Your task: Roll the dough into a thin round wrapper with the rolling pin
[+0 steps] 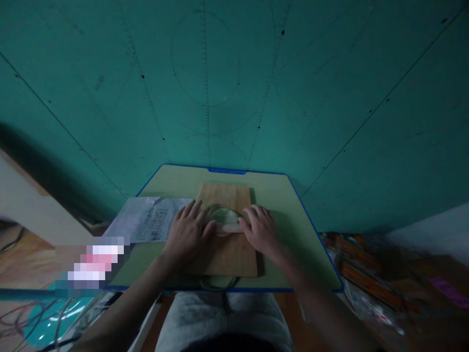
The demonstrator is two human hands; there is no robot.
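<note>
A pale, flattened round of dough (224, 215) lies on a wooden cutting board (227, 193). Across the near part of the dough runs a light-coloured rolling pin (229, 229), roughly level from left to right. My left hand (191, 229) presses over its left end, fingers pointing forward and the palm down. Over the right end rests my right hand (261, 226), with its thumb along the pin. Both hands cover the pin's ends, so only the middle part shows. The dough's side edges are partly hidden by my fingers.
The board stands on a small table (300, 234) with a blue edge, against a green wall (227, 88). A printed sheet (157, 220) lies left of the board. A cable loop (219, 283) hangs at the near edge. Boxes and clutter (381, 278) fill the right floor.
</note>
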